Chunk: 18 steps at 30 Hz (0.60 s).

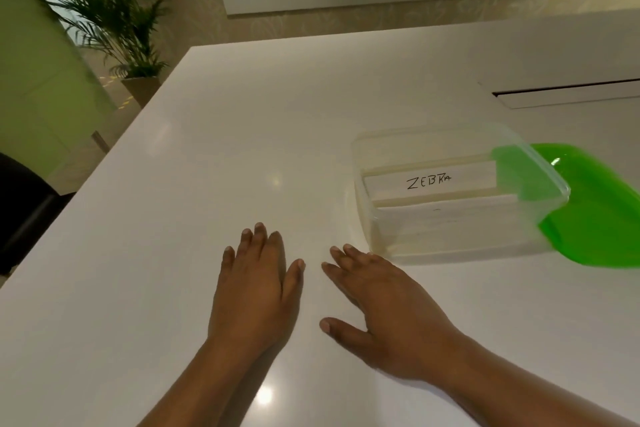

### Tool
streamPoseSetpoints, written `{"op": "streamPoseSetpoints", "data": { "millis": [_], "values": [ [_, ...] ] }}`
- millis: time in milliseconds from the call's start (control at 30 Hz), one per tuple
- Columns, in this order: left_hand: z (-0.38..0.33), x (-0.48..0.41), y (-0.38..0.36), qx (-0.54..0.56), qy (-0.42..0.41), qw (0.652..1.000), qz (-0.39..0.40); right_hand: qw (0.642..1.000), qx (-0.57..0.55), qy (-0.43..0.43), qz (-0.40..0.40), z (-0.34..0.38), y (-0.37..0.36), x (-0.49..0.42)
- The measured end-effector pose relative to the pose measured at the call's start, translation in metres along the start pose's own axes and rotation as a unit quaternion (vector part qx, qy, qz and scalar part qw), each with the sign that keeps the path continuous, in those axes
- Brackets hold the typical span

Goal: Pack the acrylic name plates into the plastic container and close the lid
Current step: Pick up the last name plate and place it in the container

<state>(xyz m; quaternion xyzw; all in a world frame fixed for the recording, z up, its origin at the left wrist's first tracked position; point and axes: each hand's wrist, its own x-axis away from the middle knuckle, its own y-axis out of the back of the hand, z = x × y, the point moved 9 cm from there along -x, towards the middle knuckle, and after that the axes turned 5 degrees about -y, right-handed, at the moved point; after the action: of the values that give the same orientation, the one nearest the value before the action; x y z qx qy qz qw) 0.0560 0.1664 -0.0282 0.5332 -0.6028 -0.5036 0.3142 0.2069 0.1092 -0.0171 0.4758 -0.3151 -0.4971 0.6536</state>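
A clear plastic container (pixel 377 218) stands uncovered on the white table, right of centre. Inside it lie acrylic name plates; the far one (pixel 429 182) reads "ZEBRA" and another plate (pixel 446 215) lies nearer to me. The bright green lid (pixel 595 215) lies on the table at the container's right side, partly behind its wall. My left hand (pixel 254 282) rests flat on the table, fingers straight, holding nothing. My right hand (pixel 381 308) lies flat beside it, fingers spread, its fingertips just short of the container's near left corner.
The white table (pixel 225 149) reaches left to an edge with a dark chair (pixel 20 204) below it. A potted palm (pixel 114 21) stands on the floor at the far left. A slot (pixel 568 94) cuts the tabletop at the far right.
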Motion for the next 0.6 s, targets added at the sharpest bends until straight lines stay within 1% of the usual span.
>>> {"op": "streamPoseSetpoints", "data": {
  "millis": [133, 400, 500, 600],
  "values": [
    [0.0047, 0.0009, 0.0033, 0.008, 0.018, 1.0, -0.012, 1.0, -0.012, 0.011, 0.0, 0.0015, -0.0025, 0.0007],
    [0.0037, 0.0021, 0.0065, -0.017, 0.031, 0.999, -0.018, 0.999, -0.011, 0.03, -0.015, 0.0019, -0.0061, 0.0028],
    [-0.0004, 0.0014, 0.0063, -0.033, 0.023, 0.999, -0.007, 0.999, -0.007, 0.025, -0.019, 0.0019, -0.0045, 0.0023],
    [-0.0042, 0.0003, -0.0012, -0.071, 0.006, 0.997, 0.024, 1.0, -0.007, 0.026, -0.015, 0.0018, -0.0031, 0.0029]
  ]
}}
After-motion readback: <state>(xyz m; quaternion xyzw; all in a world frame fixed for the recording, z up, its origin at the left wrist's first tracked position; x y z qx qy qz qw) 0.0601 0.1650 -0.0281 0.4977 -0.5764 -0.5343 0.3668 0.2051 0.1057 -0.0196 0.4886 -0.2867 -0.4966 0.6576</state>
